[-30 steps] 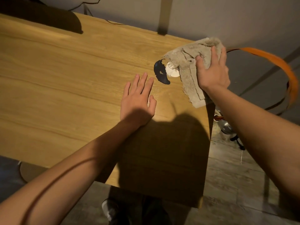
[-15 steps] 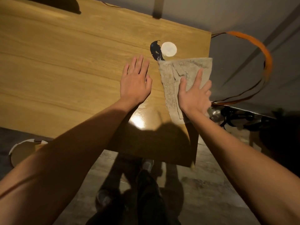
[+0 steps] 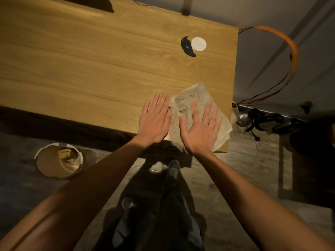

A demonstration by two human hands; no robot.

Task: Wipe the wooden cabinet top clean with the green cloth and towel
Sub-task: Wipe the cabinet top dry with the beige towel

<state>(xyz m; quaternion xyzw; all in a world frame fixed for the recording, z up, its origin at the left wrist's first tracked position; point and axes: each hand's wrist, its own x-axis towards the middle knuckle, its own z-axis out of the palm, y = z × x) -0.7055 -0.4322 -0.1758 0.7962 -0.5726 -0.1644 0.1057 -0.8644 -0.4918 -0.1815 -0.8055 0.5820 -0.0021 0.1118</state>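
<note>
A crumpled beige-grey towel [image 3: 192, 98] lies on the wooden cabinet top [image 3: 99, 57] at its near right corner, partly hanging over the front edge. My right hand [image 3: 199, 127] presses flat on the towel with fingers spread. My left hand [image 3: 155, 120] lies flat on the bare wood right beside the towel's left edge, fingers together, holding nothing. No green cloth shows in this view.
A black smear [image 3: 186, 47] and a white round patch [image 3: 198, 44] mark the top near its far right. An orange cable [image 3: 290, 48] loops beside the right edge. A round bin [image 3: 58, 160] stands on the floor at left; dark gear [image 3: 261, 120] sits at right.
My right hand has dragged the towel from the far right by the smear toward me to the near corner. My left hand slid back alongside it.
</note>
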